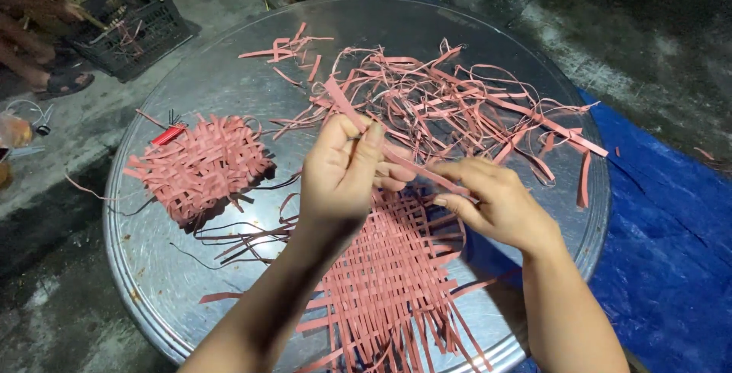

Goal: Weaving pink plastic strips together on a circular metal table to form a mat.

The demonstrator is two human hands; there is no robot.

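Round metal tray (152,281) serves as work surface; blue tarp (671,251) beyond its right rim, concrete floor at left.
Loose pile of pink strips (457,106) heaped at far side, within reach, off working area.
Half-woven pink mat (389,281) lies near front rim, under both hands, loose ends overhanging edge.
Finished woven piece (202,163) parked at left, apart; bare metal between the two.
Left hand (339,175) raised, fingers pressed together, pinching single pink strip (404,161).
Right hand (496,198) pinches same strip lower, held taut above mat.
Red-handled tool (168,134) touches finished piece.

On the round tray (152,266), a finished mat (198,166) lies left, loose strips (457,106) behind, a half-woven mat (389,281) nearest.
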